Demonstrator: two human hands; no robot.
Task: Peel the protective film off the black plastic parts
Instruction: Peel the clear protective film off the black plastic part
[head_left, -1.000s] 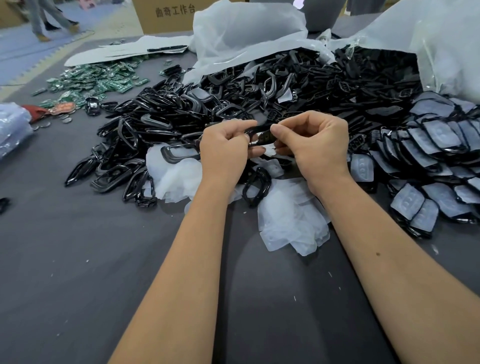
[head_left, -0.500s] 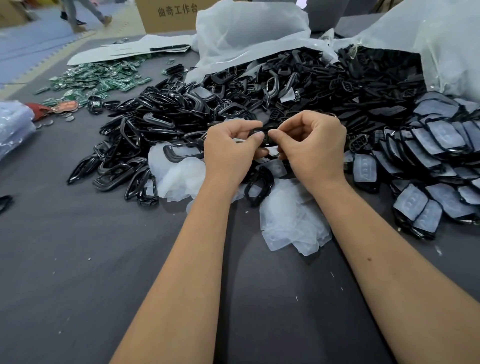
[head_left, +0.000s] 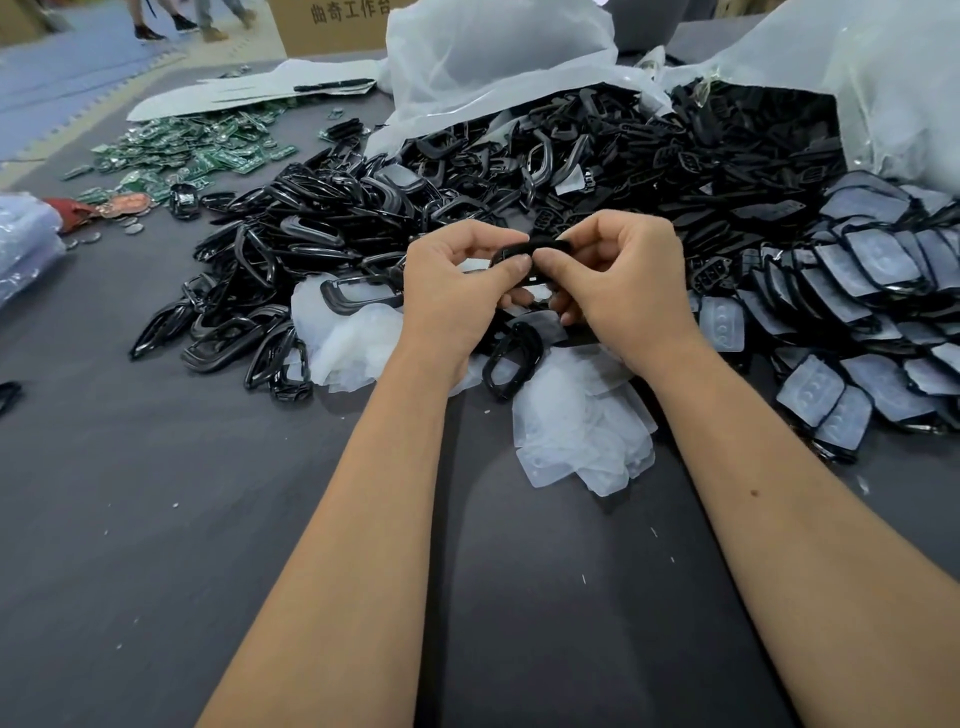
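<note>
Both hands hold one black plastic frame part (head_left: 524, 253) above the table, just in front of the big heap. My left hand (head_left: 457, 291) pinches its left side with thumb and fingers. My right hand (head_left: 618, 280) pinches its right side, thumb tip meeting the left thumb on the part. Whether film is still on this part is hidden by my fingers. Peeled clear film pieces (head_left: 582, 421) lie crumpled under and in front of my hands. Another black ring part (head_left: 511, 358) lies on the film below my hands.
A large heap of black frames (head_left: 322, 244) spreads left and behind. Film-covered parts (head_left: 872, 291) are stacked at the right. White plastic bags (head_left: 498, 57) stand behind. Green circuit boards (head_left: 197, 150) lie far left. Near me is grey table cloth (head_left: 156, 519).
My hands stayed together on the part and turned it slightly; both thumbs now meet on its front edge. The view shifted a little.
</note>
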